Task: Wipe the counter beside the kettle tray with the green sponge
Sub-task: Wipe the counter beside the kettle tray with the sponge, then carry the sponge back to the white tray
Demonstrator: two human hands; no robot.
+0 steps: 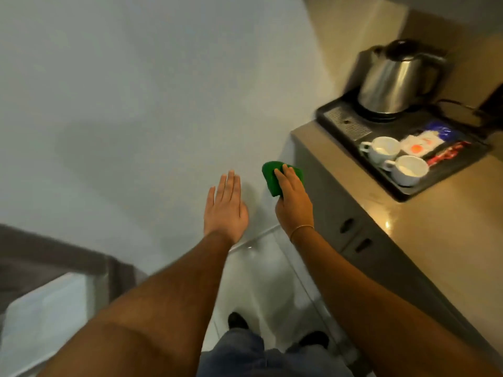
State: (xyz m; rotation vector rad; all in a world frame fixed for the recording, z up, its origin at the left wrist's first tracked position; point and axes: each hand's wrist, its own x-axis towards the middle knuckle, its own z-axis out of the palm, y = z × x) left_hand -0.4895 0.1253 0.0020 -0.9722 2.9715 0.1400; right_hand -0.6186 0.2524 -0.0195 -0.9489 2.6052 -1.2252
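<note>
The green sponge (pixel 275 176) was held in the right hand (pixel 292 202) at frame centre, fingers (pixel 287 175) clamped over its top, in the air just left of the counter's (pixel 424 227) front edge and not touching it. The left hand (pixel 226 208) was seen lower-centre left of the sponge, empty, fingers extended flat and close together, thumb out, against the pale wall. A thin bracelet (pixel 302 229) was seen on the right wrist. The black kettle tray (pixel 402 194) was seen at upper right on the counter, well apart from the sponge. On the tray: a steel kettle (pixel 394 83) at the back, two white cups (pixel 383 149) (pixel 409 170) at the front, sachets (pixel 424 145) beside the cups. Bare counter was seen below and right of the tray, with a glare spot near the edge. Cabinet fronts with two slot handles (pixel 353 235) were seen under the counter. Jeans and dark shoes (pixel 238 321) were seen at bottom centre on a tiled floor. Blur throughout.
</note>
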